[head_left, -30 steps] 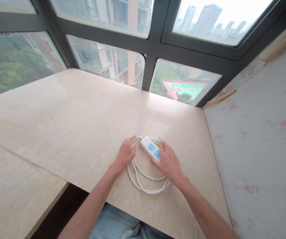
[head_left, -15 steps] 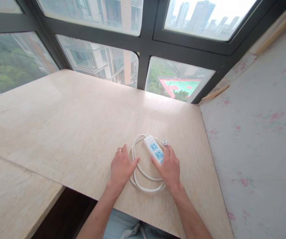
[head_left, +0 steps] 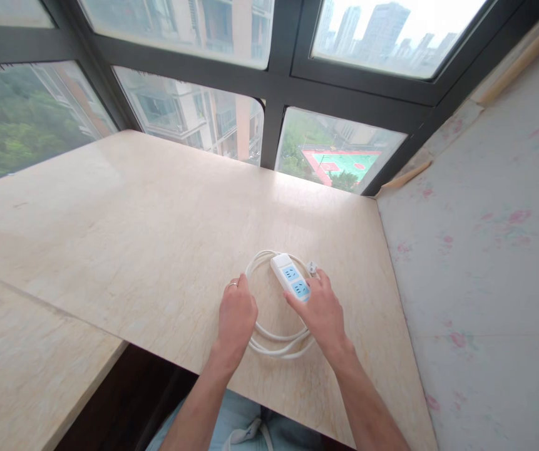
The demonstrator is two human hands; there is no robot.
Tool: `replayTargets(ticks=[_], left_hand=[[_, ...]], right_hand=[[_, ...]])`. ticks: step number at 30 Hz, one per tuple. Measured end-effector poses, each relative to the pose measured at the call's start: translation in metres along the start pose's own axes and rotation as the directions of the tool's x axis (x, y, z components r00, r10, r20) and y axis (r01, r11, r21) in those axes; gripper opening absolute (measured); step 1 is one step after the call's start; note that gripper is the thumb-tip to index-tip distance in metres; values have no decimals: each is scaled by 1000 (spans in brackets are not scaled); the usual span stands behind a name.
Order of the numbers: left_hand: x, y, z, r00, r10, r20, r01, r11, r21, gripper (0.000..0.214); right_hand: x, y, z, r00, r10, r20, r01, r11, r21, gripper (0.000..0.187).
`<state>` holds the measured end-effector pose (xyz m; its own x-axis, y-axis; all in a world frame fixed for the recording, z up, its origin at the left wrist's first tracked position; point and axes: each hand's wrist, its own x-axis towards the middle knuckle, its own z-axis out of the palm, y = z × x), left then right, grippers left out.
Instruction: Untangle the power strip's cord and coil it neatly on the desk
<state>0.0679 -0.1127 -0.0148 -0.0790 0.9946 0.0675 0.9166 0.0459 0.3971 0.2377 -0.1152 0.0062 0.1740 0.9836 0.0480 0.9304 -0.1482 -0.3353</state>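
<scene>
A white power strip with light-blue socket panels lies tilted on the countertop, within loops of its own white cable. My left hand, with a ring on one finger, is closed around the left side of the cable coil. My right hand grips the near end of the power strip, its thumb across the left edge and its fingers on the far right side, hiding that end and part of the coil. The cable's white plug sticks out just beyond the right fingertips.
The beige marbled countertop runs to dark-framed windows at the back. A floral-papered wall bounds the right side. At the lower left, the counter edge borders a dark gap.
My left hand has gone from open beside the cable to closed on it. The coil's loops have shifted slightly. My right hand stays at the power strip, its fingers a little higher.
</scene>
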Motion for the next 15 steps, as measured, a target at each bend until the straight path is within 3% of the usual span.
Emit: replayTargets(ticks=[4, 9, 15], left_hand=[[1, -10, 19, 990, 23, -141, -38, 994, -106, 51], [0, -11, 46, 965, 55, -256, -118, 965, -235, 61], [7, -11, 51, 968, 115, -224, -185, 928, -323, 72]], right_hand=[[5, 5, -4, 1000, -16, -2, 16, 999, 47, 41], [14, 18, 1, 995, -48, -88, 57, 993, 105, 41], [15, 24, 9, 988, -70, -141, 91, 985, 146, 41]])
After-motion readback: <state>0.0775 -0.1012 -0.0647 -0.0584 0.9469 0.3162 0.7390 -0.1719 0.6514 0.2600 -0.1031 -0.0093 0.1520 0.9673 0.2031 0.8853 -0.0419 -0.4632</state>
